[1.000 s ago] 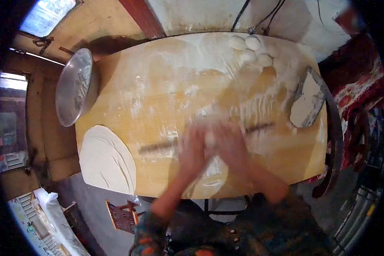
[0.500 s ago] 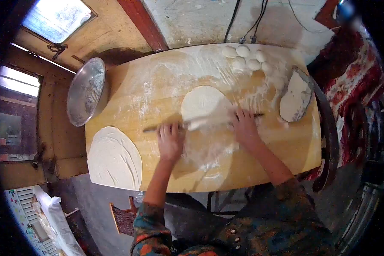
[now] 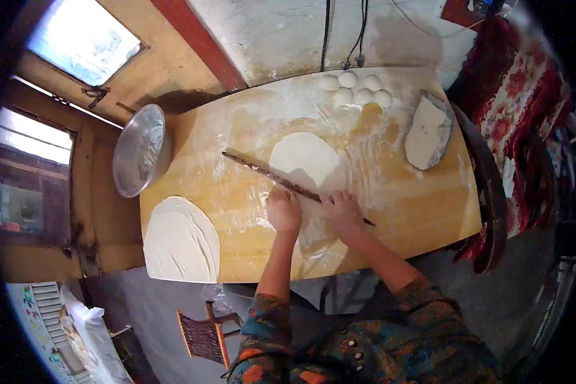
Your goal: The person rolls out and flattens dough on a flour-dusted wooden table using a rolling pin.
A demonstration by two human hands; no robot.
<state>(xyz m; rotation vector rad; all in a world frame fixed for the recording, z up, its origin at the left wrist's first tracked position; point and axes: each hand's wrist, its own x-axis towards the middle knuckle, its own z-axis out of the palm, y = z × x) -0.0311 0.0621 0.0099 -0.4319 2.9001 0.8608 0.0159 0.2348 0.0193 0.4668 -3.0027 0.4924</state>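
A round dough sheet (image 3: 304, 157) lies flat on the floured wooden board. Slanting across its near part is a thin dark rolling pin (image 3: 256, 168), its left end farther from me and its right end closer. My left hand (image 3: 283, 212) is closed at the near left edge of the dough, just below the pin; its fingertips are partly hidden. My right hand (image 3: 344, 216) has its fingers bent over the pin, right of the dough's near edge. Loose flour marks the board around both hands.
Stacked dough sheets (image 3: 181, 243) lie at the board's near left, below a metal bowl (image 3: 141, 150) tilted on its side. Several dough balls (image 3: 363, 96) sit at the back. A flour bag (image 3: 429, 132) lies to the right. A stool (image 3: 201, 336) stands below.
The pin has gone from nearly level to a slant. Both hands have moved nearer me and closer together, the left one to the right. The dough's near part is no longer a blur around the pin.
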